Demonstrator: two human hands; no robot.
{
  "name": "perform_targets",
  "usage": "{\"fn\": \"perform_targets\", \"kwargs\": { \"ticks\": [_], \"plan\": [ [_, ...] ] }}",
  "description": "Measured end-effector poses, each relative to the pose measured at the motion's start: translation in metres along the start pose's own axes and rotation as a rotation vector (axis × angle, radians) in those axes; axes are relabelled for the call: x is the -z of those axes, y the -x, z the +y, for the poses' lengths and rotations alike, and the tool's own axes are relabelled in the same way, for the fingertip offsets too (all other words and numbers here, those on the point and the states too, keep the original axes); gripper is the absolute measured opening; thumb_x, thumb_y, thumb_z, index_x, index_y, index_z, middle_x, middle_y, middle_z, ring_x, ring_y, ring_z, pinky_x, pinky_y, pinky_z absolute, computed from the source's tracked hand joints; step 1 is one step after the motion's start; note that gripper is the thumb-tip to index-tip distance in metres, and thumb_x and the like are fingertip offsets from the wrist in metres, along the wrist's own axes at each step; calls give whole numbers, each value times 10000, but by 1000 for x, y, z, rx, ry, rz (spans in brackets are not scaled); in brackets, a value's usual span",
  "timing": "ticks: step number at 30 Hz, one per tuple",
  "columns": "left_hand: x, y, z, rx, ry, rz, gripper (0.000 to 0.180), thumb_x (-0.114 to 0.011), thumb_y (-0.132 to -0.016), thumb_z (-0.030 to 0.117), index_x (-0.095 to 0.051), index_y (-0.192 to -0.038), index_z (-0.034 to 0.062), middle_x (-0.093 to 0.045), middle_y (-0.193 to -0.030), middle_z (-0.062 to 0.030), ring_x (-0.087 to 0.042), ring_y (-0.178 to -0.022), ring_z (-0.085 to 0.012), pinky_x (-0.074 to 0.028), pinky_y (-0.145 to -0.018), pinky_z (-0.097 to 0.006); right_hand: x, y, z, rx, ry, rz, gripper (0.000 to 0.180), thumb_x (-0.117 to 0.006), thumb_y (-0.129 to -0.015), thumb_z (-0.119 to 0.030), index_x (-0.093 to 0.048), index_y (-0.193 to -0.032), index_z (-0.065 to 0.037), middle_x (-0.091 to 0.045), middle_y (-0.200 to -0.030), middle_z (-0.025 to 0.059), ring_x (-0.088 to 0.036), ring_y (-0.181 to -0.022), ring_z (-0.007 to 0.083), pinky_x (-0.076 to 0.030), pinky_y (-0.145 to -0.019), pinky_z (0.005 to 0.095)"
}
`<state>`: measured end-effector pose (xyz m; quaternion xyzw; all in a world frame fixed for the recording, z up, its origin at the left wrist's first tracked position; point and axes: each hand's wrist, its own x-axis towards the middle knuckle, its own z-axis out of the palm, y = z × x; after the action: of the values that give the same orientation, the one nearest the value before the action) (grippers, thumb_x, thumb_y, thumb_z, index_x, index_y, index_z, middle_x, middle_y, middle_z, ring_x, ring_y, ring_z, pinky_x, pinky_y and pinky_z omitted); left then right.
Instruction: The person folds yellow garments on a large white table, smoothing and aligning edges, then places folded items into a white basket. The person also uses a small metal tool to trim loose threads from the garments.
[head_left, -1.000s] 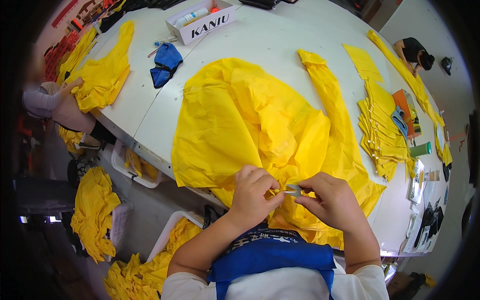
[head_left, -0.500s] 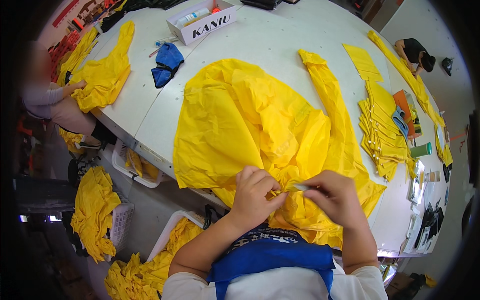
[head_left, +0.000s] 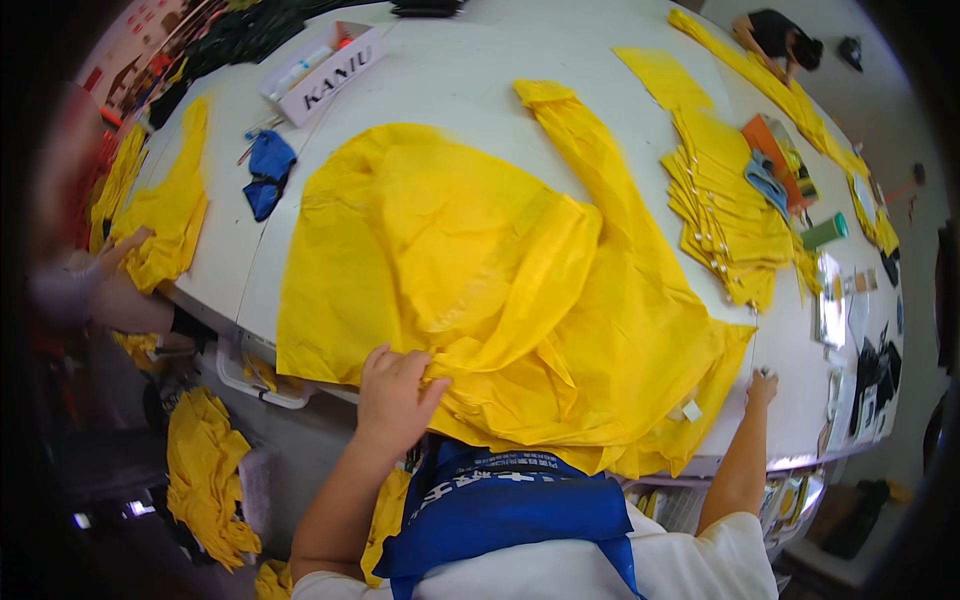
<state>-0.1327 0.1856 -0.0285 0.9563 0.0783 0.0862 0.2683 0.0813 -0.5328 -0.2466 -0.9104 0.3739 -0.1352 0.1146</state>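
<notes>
A large yellow garment [head_left: 480, 250] of thin, shiny sheet material spreads across the table in front of me, one long sleeve [head_left: 590, 150] stretching away from me. My left hand [head_left: 395, 395] pinches the garment near its front edge, left of the middle. Off to the right, beyond the garment, my right hand [head_left: 762, 388] is low over the table with its fingers closed. A tiny dark bit shows at its fingertips, too small to name. Near the garment's right front edge a small white tag [head_left: 692, 410] shows.
A stack of yellow pieces [head_left: 725, 210] lies right, beside an orange box [head_left: 780, 160] and a green roll [head_left: 825, 232]. Blue cloth [head_left: 268, 172] and a white box [head_left: 325, 75] are at the back left. Co-workers handle yellow material far left and far right. Yellow garments [head_left: 205, 470] are heaped below left.
My right hand has left the garment's front and moved far right with a pale object no longer visible. My left hand still pinches the garment, which lies flatter. The view has shifted.
</notes>
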Motion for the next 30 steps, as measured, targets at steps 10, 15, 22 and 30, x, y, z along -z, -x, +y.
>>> {"fn": "perform_targets", "kwargs": {
  "ticks": [10,15,22,30],
  "plan": [
    [23,-19,-34,448,993,282,182,-486,-967,123,-584,-1041,-11,-631,-994,-37,-582,-881,-112,-470,-795,-260,25,112,-147,-141,-699,-732,215,-584,-902,-225,-569,-980,-26,-596,-750,57,-590,-597,139,-483,-495,249],
    [67,-31,-33,486,1142,366,268,-461,-986,171,-551,-1135,-32,-617,-1078,-94,-604,-966,-172,-481,-857,-296,123,116,-207,-309,-1754,-956,376,-500,-953,-255,-511,-1212,18,-618,-1104,162,-609,-1023,239,-505,-879,329],
    [66,-65,-75,465,1137,308,316,-426,-1010,218,-522,-1182,-29,-596,-1128,-108,-597,-1000,-190,-476,-878,-311,107,205,-215,467,-1070,-978,403,-566,-914,-208,-457,-1270,-55,-536,-1125,62,-519,-968,160,-421,-896,299],
    [51,-84,-109,465,1141,295,334,-424,-1011,243,-496,-1228,0,-570,-1183,-96,-571,-1061,-184,-463,-902,-309,120,280,-178,960,-260,-1097,445,-653,-631,17,-646,-1063,-90,-654,-1006,145,-618,-959,305,-498,-830,350]
  ]
}}
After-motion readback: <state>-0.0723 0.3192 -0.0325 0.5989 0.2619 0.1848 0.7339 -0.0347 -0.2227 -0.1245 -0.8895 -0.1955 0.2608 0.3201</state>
